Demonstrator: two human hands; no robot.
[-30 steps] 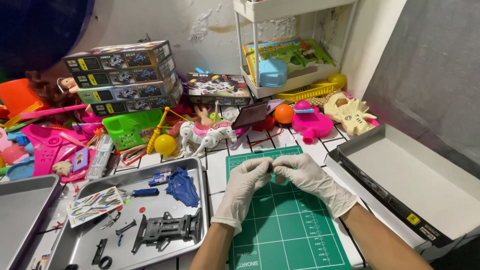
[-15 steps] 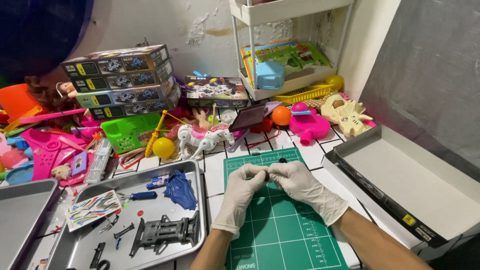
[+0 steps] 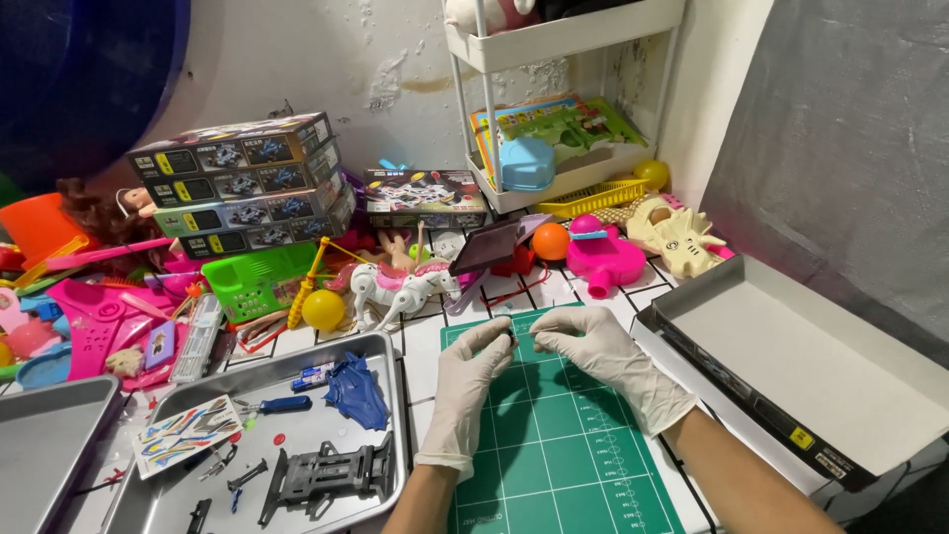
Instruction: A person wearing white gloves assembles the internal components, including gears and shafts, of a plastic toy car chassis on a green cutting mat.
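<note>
Both gloved hands are drawing closer over the green cutting mat [image 3: 563,445] (fingertips now meeting); left hand [image 3: 473,381] and right hand [image 3: 603,364] are each keeping a pinching grip on a small dark part [image 3: 512,339] — assembly is continuing.

Left hand [image 3: 473,381] in a white glove reaching forward, right hand [image 3: 605,361] gloved too, fingertips of both meeting and pinching together, forearms bare and converging

Green mat [image 3: 563,455] open near hands; toy horse [image 3: 400,287] blocks beyond
</note>
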